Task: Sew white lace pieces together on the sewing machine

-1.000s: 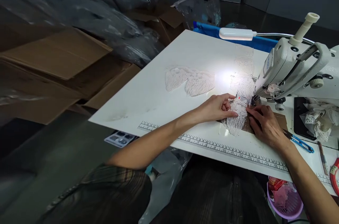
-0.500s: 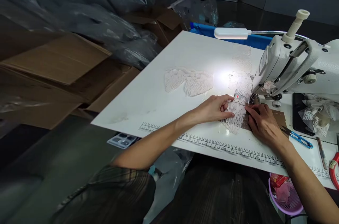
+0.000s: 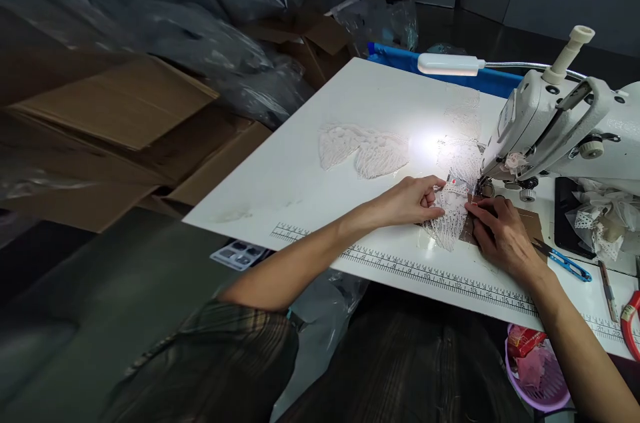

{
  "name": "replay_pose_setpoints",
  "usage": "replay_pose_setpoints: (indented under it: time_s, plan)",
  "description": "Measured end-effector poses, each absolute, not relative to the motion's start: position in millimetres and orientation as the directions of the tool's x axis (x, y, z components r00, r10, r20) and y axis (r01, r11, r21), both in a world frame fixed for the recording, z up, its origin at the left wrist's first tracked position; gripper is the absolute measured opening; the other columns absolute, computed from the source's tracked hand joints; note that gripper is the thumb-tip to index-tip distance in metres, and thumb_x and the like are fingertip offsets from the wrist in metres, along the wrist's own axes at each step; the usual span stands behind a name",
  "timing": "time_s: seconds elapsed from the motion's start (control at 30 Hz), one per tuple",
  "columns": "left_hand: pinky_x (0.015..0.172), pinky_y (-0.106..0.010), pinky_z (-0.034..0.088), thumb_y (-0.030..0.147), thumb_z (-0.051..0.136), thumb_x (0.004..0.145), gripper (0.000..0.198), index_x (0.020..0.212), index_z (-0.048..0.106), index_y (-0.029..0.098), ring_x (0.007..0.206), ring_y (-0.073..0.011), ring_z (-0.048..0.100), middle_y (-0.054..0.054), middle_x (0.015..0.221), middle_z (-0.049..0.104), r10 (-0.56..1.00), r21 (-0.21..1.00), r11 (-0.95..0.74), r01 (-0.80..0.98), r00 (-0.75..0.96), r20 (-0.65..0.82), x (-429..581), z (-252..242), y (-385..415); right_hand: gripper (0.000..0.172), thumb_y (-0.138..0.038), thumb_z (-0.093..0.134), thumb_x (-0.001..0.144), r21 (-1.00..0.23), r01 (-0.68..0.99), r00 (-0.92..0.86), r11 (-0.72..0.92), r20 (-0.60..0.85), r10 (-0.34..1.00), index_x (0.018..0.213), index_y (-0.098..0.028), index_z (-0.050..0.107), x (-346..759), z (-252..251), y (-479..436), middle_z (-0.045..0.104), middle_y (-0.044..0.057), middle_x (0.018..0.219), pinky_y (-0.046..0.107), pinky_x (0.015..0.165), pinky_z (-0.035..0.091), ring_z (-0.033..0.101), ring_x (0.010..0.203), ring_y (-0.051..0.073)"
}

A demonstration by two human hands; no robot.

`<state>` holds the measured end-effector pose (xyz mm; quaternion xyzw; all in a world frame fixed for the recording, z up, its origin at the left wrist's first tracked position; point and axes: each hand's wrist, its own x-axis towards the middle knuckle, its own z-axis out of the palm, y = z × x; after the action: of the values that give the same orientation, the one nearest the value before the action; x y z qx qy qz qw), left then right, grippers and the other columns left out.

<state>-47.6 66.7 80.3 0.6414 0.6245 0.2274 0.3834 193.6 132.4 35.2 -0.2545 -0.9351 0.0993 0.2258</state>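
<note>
A white lace piece lies by the needle of a white sewing machine, with a small label bearing a red mark near its top. My left hand is closed at the lace's left edge, thumb and fingers bent onto it. On the other side, my right hand rests palm down, its thumb and fingertips drawn together at the lace's right edge close to the presser foot. Part of the brown plate under the lace is hidden by that hand. More lace continues behind, under the lamp's glare.
A shaped lace piece lies on the white table to the left. Blue thread snips, a pen-like tool and red-handled pliers or scissors lie right. Below hangs a purple basket; cardboard boxes stand left.
The whole view has shifted slightly, so the table and machine appear a little further right. Both hands keep nearly the same places on the lace, which has barely moved.
</note>
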Motion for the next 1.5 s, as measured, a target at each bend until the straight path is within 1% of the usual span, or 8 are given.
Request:
replay_pose_setpoints:
  time_s: [0.13, 0.37, 0.63, 0.73, 0.9, 1.1, 1.33, 1.5]
  plan:
    - [0.064, -0.029, 0.045, 0.042, 0.064, 0.079, 0.068, 0.137, 0.051, 0.009, 0.070, -0.0165, 0.061, -0.002, 0.079, 0.066, 0.972, 0.792, 0.103, 0.601, 0.108, -0.209, -47.5, 78.9, 67.1, 0.038, -0.024, 0.043, 0.098, -0.348, 0.387, -0.776, 0.854, 0.377, 0.506, 0.130, -0.026, 0.065, 195.8, 38.4, 133.0, 0.063, 0.012, 0.113, 0.049, 0.094, 0.051, 0.056, 0.107, 0.027]
    - [0.062, -0.027, 0.045, 0.042, 0.063, 0.080, 0.066, 0.137, 0.051, 0.013, 0.070, -0.0150, 0.061, -0.001, 0.080, 0.066, 0.975, 0.797, 0.093, 0.597, 0.108, -0.195, -49.9, 75.8, 66.4, 0.038, -0.023, 0.049, 0.095, -0.246, 0.367, -0.828, 0.897, 0.353, 0.436, 0.126, -0.032, 0.069, 199.8, 37.7, 131.9, 0.060, 0.011, 0.115, 0.048, 0.089, 0.049, 0.052, 0.105, 0.028]
    - [0.065, -0.027, 0.046, 0.039, 0.063, 0.080, 0.067, 0.139, 0.050, 0.011, 0.072, -0.0156, 0.062, -0.002, 0.081, 0.067, 0.976, 0.801, 0.097, 0.591, 0.099, -0.192, -49.6, 75.6, 65.3, 0.038, -0.024, 0.048, 0.095, -0.251, 0.382, -0.824, 0.889, 0.343, 0.451, 0.124, -0.033, 0.070, 199.1, 37.9, 130.3, 0.061, 0.011, 0.115, 0.051, 0.090, 0.050, 0.054, 0.106, 0.029]
    - [0.065, -0.028, 0.046, 0.038, 0.063, 0.079, 0.069, 0.141, 0.049, 0.010, 0.072, -0.0154, 0.062, -0.002, 0.082, 0.067, 0.975, 0.798, 0.097, 0.595, 0.104, -0.196, -49.1, 77.4, 64.5, 0.038, -0.025, 0.046, 0.096, -0.318, 0.373, -0.808, 0.872, 0.349, 0.474, 0.126, -0.030, 0.069, 200.1, 40.8, 132.0, 0.064, 0.011, 0.114, 0.050, 0.091, 0.051, 0.057, 0.106, 0.028]
    - [0.065, -0.028, 0.046, 0.039, 0.063, 0.079, 0.068, 0.140, 0.050, 0.011, 0.071, -0.0154, 0.062, -0.003, 0.082, 0.068, 0.977, 0.796, 0.104, 0.597, 0.089, -0.195, -48.3, 77.9, 64.6, 0.039, -0.027, 0.043, 0.098, -0.463, 0.416, -0.746, 0.783, 0.319, 0.585, 0.130, -0.027, 0.065, 202.3, 47.5, 134.1, 0.068, 0.009, 0.109, 0.046, 0.092, 0.055, 0.063, 0.101, 0.024]
    - [0.066, -0.029, 0.047, 0.039, 0.065, 0.079, 0.065, 0.137, 0.053, 0.011, 0.070, -0.0156, 0.062, -0.002, 0.080, 0.069, 0.979, 0.781, 0.102, 0.617, 0.079, -0.190, -48.0, 77.7, 65.4, 0.037, -0.025, 0.044, 0.097, -0.351, 0.381, -0.798, 0.855, 0.343, 0.496, 0.123, -0.027, 0.071, 201.1, 44.2, 130.7, 0.066, 0.010, 0.108, 0.046, 0.091, 0.051, 0.057, 0.105, 0.027]
    - [0.064, -0.028, 0.047, 0.039, 0.066, 0.080, 0.064, 0.137, 0.052, 0.011, 0.069, -0.0155, 0.063, -0.002, 0.079, 0.069, 0.978, 0.770, 0.121, 0.626, 0.059, -0.201, -45.1, 79.4, 65.6, 0.039, -0.021, 0.046, 0.095, -0.232, 0.393, -0.821, 0.890, 0.346, 0.453, 0.125, -0.029, 0.070, 199.2, 42.2, 126.9, 0.063, 0.011, 0.110, 0.045, 0.087, 0.049, 0.053, 0.102, 0.027]
    - [0.064, -0.028, 0.047, 0.040, 0.067, 0.080, 0.064, 0.136, 0.052, 0.011, 0.068, -0.0152, 0.063, -0.001, 0.077, 0.069, 0.978, 0.782, 0.109, 0.614, 0.075, -0.196, -46.1, 77.1, 66.2, 0.039, -0.019, 0.048, 0.092, -0.212, 0.412, -0.814, 0.886, 0.350, 0.463, 0.120, -0.030, 0.073, 198.3, 40.9, 126.3, 0.062, 0.010, 0.110, 0.045, 0.088, 0.049, 0.053, 0.104, 0.028]
